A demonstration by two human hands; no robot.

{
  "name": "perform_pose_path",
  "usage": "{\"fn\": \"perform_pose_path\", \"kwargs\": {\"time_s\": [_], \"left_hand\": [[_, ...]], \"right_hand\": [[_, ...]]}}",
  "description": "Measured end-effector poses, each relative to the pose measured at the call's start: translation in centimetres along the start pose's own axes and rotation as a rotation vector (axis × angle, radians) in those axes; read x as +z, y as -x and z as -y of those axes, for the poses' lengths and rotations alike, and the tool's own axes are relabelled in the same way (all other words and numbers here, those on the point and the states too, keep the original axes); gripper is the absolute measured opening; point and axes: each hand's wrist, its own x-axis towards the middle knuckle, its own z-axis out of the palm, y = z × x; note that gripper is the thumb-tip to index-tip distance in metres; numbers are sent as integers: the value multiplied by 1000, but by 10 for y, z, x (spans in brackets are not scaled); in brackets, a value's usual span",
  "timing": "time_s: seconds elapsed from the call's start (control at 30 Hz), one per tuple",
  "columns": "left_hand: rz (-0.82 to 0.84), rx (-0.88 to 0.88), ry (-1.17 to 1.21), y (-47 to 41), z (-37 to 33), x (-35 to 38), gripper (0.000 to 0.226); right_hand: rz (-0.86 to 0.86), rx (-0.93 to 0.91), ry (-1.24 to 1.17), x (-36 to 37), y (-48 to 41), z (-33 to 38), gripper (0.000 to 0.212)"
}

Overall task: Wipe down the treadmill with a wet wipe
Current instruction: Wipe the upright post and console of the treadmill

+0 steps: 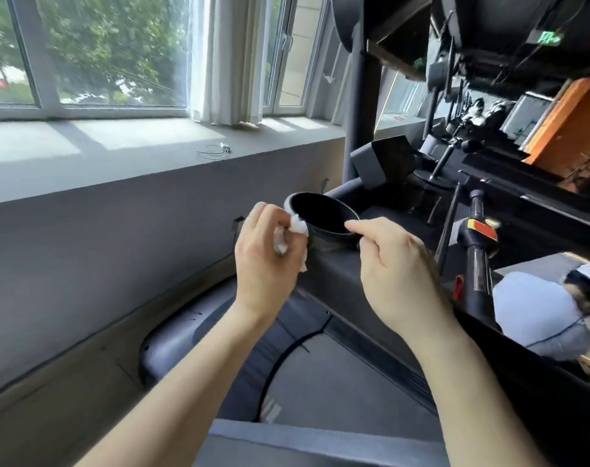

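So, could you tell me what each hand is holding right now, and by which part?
The left hand grips a bunched white wet wipe against the cup holder rim's outer left side. The right hand pinches the rim's right edge.

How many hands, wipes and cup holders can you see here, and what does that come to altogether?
Hands: 2, the left hand gripping the wipe and the right hand touching the cup holder's rim
White wet wipes: 1
Round black cup holders: 1
Total: 4
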Motion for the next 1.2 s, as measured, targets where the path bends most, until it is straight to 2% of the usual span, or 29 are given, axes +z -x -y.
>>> {"fn": "perform_pose_path", "kwargs": {"time_s": [0.13,0.2,0.33,0.37,0.47,0.53,0.6,0.67,0.7,0.77,0.83,0.97,1.07,1.2], "left_hand": [[70,-360,279,16,17,-1,23],[114,-425,287,45,27,-4,23],[153,-354,131,79,37,-8,25],[142,-301,92,73,33,-7,24],[81,4,-8,35,5,-3,21],[53,83,-10,19,-4,4,21],[9,-13,49,24,1,9,24],[25,-293,235,42,14,7,25],[63,-403,279,51,21,3,24],[186,-505,297,60,31,-7,19],[268,-522,296,52,32,-14,16],[248,-452,361,-2,19,-12,22],[257,-371,405,-39,14,-5,14],[444,-523,483,-27,53,-8,19]], "right_hand": [[-68,-83,95,12,-5,2,35],[-75,-82,163,16,-5,6,32],[-80,-71,232,19,-8,9,23],[-78,-71,238,19,-8,9,21],[-65,-72,255,17,-8,11,17],[-56,-76,260,18,-7,12,15],[-61,-85,259,18,-5,12,17],[-76,-91,251,20,-4,11,24],[-86,-87,242,22,-4,10,30],[-110,-77,208,27,-5,11,42],[-135,-80,166,32,-8,13,42],[-125,-65,-64,39,-16,18,32],[-142,-46,-88,44,-21,24,31],[-190,44,-64,66,-34,38,34]]}}
